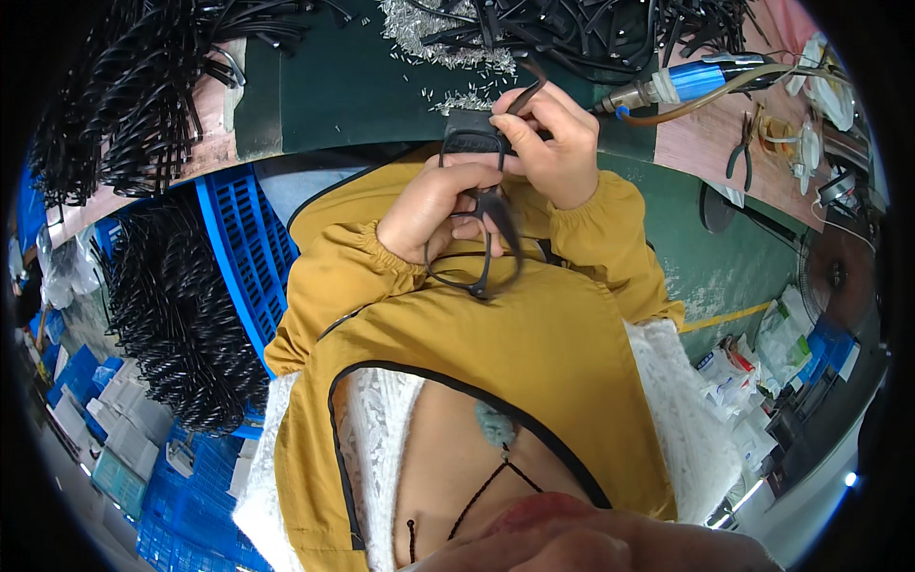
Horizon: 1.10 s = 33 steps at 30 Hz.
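You hold the black spectacle frame (474, 250) at the near edge of the desk (362, 95), close against your chest, so both hands can work on it steadily. Your left hand (434, 212) is closed around the frame's front, bracing it. Your right hand (553, 143), just beyond the frame, pinches a black temple arm (525, 97) at the frame's corner, apparently lining it up with the hinge. Right of the frame, a blue-handled power tool (691, 81) lies within reach.
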{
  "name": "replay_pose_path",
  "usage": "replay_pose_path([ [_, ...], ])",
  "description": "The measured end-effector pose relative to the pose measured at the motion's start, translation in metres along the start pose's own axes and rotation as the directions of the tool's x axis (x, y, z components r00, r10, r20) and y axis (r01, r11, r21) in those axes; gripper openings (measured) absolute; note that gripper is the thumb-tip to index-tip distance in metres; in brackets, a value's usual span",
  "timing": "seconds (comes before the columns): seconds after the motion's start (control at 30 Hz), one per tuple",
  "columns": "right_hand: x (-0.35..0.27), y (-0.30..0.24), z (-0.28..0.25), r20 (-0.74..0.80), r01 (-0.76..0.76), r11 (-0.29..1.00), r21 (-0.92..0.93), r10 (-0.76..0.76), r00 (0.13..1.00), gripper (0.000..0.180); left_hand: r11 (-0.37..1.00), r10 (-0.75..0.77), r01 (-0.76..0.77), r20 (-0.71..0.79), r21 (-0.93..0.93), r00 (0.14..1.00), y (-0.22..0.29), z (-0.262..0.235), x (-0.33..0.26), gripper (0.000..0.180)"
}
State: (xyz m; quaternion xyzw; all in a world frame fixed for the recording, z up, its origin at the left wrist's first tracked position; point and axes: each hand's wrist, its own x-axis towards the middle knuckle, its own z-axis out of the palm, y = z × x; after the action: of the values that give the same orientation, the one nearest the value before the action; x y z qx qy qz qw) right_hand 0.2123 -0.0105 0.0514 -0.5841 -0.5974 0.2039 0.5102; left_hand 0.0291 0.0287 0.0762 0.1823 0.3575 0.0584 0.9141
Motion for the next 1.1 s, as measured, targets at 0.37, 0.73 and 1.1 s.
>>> replay_pose_path([
  [0.37, -0.007, -0.025, -0.037, -0.217, 0.175, 0.978, -0.112, -0.196, 0.956, 0.022, 0.978, 0.179, -0.193, 0.163, 0.076, 0.970, 0.016, -0.005, -0.004, 0.045],
  [0.73, 0.063, 0.057, -0.082, -0.412, 0.299, 0.514, 0.804, 0.119, 0.903, 0.050, 0.914, 0.349, -0.342, 0.010, 0.219, 0.937, 0.033, 0.008, -0.003, 0.066],
  [1.1, 0.108, 0.051, -0.034, -0.240, 0.129, 0.402, 0.907, 0.239, 0.941, 0.035, 0.972, 0.233, -0.235, -0.093, -0.008, 0.968, 0.011, 0.000, -0.014, 0.038],
])
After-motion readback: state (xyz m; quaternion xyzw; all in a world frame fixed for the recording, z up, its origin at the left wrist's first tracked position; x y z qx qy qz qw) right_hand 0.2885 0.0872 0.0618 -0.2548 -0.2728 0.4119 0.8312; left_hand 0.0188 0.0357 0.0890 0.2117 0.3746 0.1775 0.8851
